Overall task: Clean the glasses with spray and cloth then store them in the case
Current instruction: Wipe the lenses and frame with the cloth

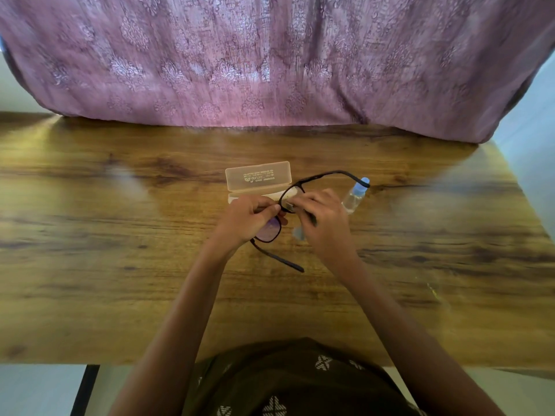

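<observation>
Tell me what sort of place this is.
Probably a room in a home: a glossy wood-grain tabletop, a mauve patterned fabric draped behind it, and personal items on it, an open translucent beige plastic glasses case and a small clear spray bottle.

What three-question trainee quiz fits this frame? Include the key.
1. Multiple choice: where is the spray bottle relative to the case? A: to its left. B: to its right. C: inside it.
2. True or false: the case is shut.
3. Fill in: the left hand and the right hand both hold the ____.
Key: 1 B; 2 false, the lid is open; 3 glasses.
</observation>
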Motion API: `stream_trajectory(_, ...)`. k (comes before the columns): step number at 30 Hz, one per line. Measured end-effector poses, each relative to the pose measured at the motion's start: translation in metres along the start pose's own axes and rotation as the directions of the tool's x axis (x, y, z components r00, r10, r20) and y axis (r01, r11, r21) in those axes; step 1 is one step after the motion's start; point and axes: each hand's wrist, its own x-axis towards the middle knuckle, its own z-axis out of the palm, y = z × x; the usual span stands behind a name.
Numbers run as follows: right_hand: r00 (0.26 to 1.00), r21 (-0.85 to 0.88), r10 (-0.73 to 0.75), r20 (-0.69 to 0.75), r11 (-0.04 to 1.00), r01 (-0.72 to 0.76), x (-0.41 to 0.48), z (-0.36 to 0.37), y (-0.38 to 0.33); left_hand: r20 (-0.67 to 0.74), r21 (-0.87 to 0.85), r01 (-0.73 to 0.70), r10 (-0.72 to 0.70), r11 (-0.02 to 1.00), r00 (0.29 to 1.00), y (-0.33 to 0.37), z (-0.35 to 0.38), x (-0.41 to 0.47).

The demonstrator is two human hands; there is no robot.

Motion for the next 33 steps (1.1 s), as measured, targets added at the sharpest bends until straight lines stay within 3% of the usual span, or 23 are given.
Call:
stream_trajectory(4, 0.993, -0.013, 0.095, -0.076, 0.995, -0.096, 0.006, -0.001, 0.0, 0.007, -0.017, 0.001, -0.001, 1.0, 1.0, 0.002, 0.0, 0.0)
stream_trajectory(12, 1.0, 0.021, -0.019, -0.013, 1.0, 0.02, 0.002, 0.004, -0.002, -0.011, -0.025, -0.017, 0.017, 1.0, 1.0, 0.004, 0.001, 0.003)
stream_trajectory(18, 0.993, -0.032, 0.079, -0.084, 0.996, -0.082, 0.01, 0.004, 0.002, 0.005, 0.05, -0.004, 0.004, 0.999, 1.0, 0.008, 0.002, 0.005)
stream_trajectory(27, 0.996, 0.008, -0.027, 0.087, 1.0, 0.027, 0.007, 0.006, 0.0, -0.019, 0.033, 0.005, -0.004, 0.999, 1.0, 0.011, 0.0, 0.002)
stream_trajectory(33, 0.999, -0.034, 0.025, 0.021, 0.999, -0.024, 0.013, 0.005, 0.0, 0.001, 0.07, -0.008, 0.008, 0.998, 1.0, 0.009, -0.001, 0.001)
